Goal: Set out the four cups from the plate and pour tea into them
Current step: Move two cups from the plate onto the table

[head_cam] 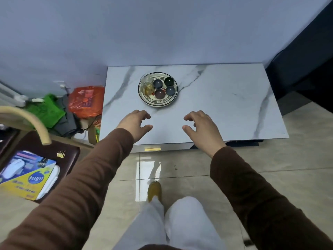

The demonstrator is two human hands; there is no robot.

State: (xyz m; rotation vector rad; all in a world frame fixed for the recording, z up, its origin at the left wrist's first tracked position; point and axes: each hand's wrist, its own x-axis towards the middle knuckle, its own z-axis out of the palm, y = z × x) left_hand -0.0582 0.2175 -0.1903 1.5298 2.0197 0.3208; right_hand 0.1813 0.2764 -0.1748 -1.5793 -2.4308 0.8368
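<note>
Two hands, left (136, 123) and right (201, 126), loosely curled, holding nothing, four cups (163, 88) and one glass pitcher (147, 85) on one plate (158, 104)

Cups: four, on the plate — blue-grey cup (157, 83), dark green cup (169, 81), reddish-brown cup (160, 93), grey cup (170, 91)
Plate (158, 103): one
Glass pitcher (146, 83): one, with amber liquid
Marble-top table (225, 105): one
Hands: two — left hand (134, 123), right hand (201, 127)
Plastic bags: two — orange bag (86, 101), green bag (47, 110)
Printed box (27, 175): one
Binder clip (61, 154): one
</note>
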